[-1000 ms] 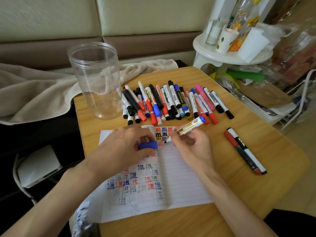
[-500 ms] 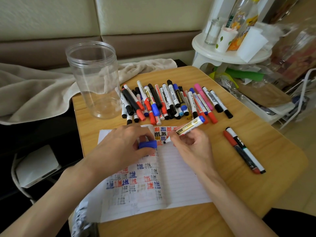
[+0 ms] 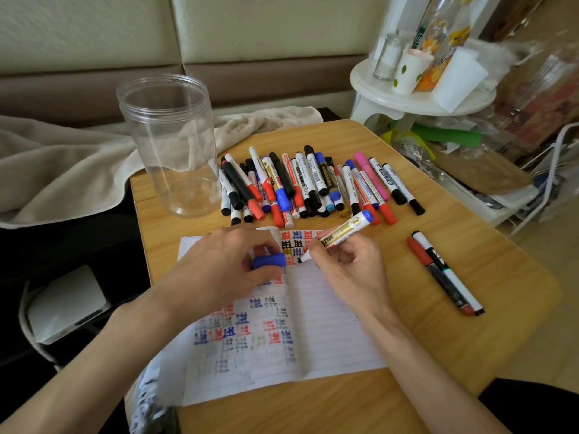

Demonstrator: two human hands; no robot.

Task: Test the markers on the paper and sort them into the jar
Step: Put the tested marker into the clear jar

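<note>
We sit at a wooden counter (image 3: 488, 245). The clear jar (image 3: 169, 145) stands upright at its far left corner with nothing inside. Nearer us lies the lined paper (image 3: 332, 324), an open pad whose left page is crowded with blue, red and black test marks while the right page is bare. Between the jar and the paper's far edge lies the pile of markers (image 3: 310, 186), capped and roughly side by side, just beside the jar's base. Two more markers (image 3: 445, 272) lie apart on the right of the counter, touching each other.

Our right hand (image 3: 347, 267) grasps a white and gold marker (image 3: 341, 234) in a writing grip, fingers curled round the barrel. Its tip is down on the paper near the top, among the marks. Our left hand (image 3: 225, 267) rests on the left page and pinches the blue cap (image 3: 269, 260) between thumb and fingers.

We judge this to be the testing step for this one marker. Sorting looks barely begun, since the jar holds nothing. The next move calls for lifting the tip and pressing cap and barrel together until they seat. If the marker writes, we then carry it across the pile and drop it through the jar's open mouth. We cannot tell whether the two markers on the right are rejects.
</note>
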